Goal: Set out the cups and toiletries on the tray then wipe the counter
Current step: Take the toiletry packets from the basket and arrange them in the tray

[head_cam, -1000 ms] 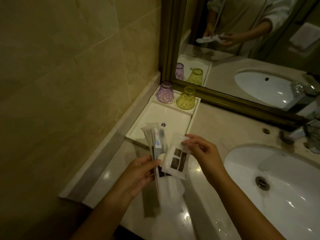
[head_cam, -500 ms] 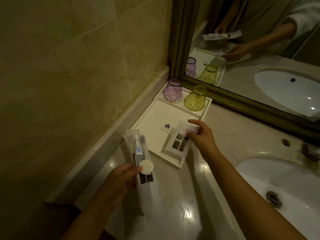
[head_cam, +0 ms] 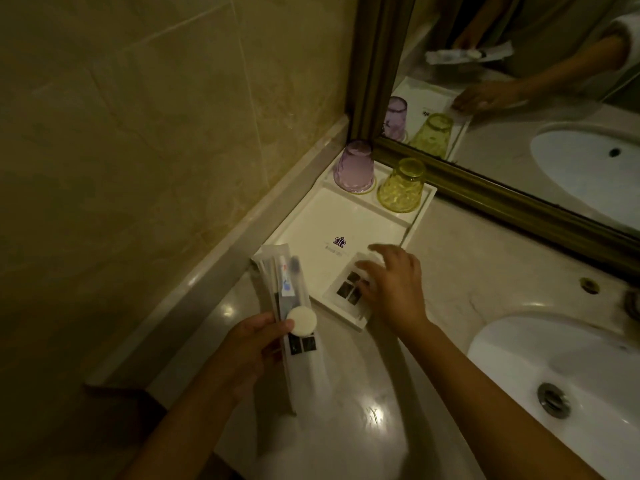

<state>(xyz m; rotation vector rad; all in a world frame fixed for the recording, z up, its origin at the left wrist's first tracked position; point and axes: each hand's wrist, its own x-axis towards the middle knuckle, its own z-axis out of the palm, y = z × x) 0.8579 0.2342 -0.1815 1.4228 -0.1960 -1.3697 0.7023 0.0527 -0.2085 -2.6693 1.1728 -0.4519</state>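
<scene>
- Much stays obscured: dim light and motion blur soften the right hand (head_cam: 391,289), and the picture's lower edge cuts off both forearms.
- The basin (head_cam: 568,386) runs out of view at the right edge, and the mirror (head_cam: 554,98) above the counter's far edge returns only a blurred partial reflection of the person's arms and the tray.
- A small dark crown-like logo (head_cam: 340,241) sits printed on the tray's floor with a line of fine lettering beneath it, too small to read.
- The packets carry dark square label panels; no wording on them can be made out.
- The white tray (head_cam: 311,220) lies in the counter's far left corner, against the wall upstand and the mirror frame.
- Two cups stand upside down along the tray's far edge: the purple cup (head_cam: 354,168) on the left, the yellow cup (head_cam: 401,187) just beside it on the right.
- A flat sachet (head_cam: 346,289) lies at the tray's near right corner, with the right hand's relaxed, spread fingers resting on top of it.
- The left hand (head_cam: 249,344) grips a long clear toothbrush packet (head_cam: 287,292) over the counter's near edge, its thumb pinning a round white disc (head_cam: 301,321) against the wrapper; the packet's far end overlaps the tray's near left corner.
</scene>
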